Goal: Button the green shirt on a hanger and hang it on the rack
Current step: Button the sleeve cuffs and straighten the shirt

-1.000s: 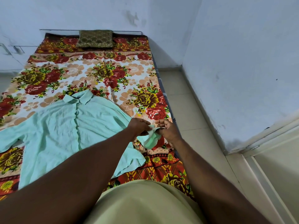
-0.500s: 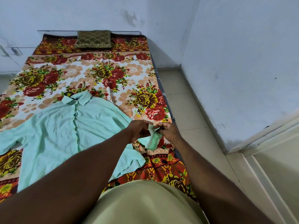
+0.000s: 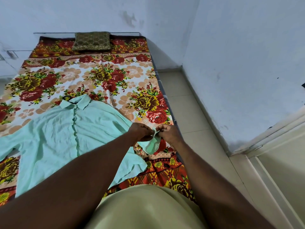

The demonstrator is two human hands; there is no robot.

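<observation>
Nearest the camera, two bare forearms reach out over a pale garment at the waist. The left hand (image 3: 140, 132) and right hand (image 3: 168, 132) meet at the cuff (image 3: 153, 142) of the right-side sleeve, fingers of both pinched shut on its fabric, just above the bed's edge. The green shirt (image 3: 62, 139) lies flat, front up, on the flowered bedsheet (image 3: 115, 76), its front closed. A dark hanger hook (image 3: 67, 97) pokes out above the collar. A brown pillow (image 3: 91, 41) sits against the far wall.
</observation>
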